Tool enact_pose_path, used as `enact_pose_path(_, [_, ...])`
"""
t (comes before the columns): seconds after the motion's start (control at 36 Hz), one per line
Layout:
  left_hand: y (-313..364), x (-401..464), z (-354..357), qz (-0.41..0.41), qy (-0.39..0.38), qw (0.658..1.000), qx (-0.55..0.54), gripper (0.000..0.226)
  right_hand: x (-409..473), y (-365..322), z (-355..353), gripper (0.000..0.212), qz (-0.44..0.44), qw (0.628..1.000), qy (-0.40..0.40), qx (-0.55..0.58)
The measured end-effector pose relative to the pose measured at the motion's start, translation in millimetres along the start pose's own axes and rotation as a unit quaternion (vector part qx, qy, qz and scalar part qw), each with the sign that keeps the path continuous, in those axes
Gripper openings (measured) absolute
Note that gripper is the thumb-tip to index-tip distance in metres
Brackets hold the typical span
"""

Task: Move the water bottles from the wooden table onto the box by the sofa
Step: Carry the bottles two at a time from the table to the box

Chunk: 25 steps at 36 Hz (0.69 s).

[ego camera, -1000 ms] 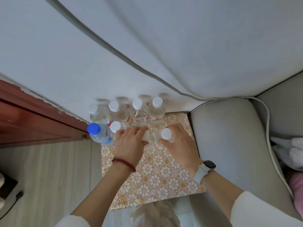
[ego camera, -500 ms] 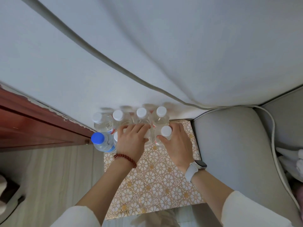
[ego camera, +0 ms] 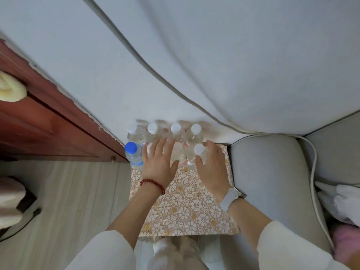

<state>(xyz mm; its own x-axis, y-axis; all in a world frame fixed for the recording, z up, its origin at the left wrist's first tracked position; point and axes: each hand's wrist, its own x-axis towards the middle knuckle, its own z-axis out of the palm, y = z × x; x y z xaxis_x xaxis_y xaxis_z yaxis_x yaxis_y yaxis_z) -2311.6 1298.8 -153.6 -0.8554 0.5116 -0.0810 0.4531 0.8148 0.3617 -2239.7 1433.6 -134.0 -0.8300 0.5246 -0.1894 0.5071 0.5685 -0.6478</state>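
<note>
white curtain (ego camera: 233, 65), red-brown wooden cabinet (ego camera: 39, 129), pale wood-look floor (ego camera: 68, 201)

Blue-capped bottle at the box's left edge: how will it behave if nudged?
The blue-capped bottle stands tall and narrow at the box edge, so it probably tips easily, possibly onto the floor. Clear smooth plastic: likely slippery and somewhat squashy. Fill level unclear, so weight uncertain.
</note>
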Motion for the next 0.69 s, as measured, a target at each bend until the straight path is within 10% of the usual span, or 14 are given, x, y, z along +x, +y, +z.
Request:
enact_pose_path(0.44, [-122.8,-283.7,-166.6,-0.371,0.172,0.907,-0.105,0.036,-194.7,-199.1,64.9,0.025,-0.309,0.924,-0.226,0.012])
enact_pose_path(0.69, [-205.1,-617.3,-235.0,-0.524,0.311,0.791,-0.052,0.035,-475.6,-327.8,175.1,0.025,-0.463,0.787,-0.406,0.024])
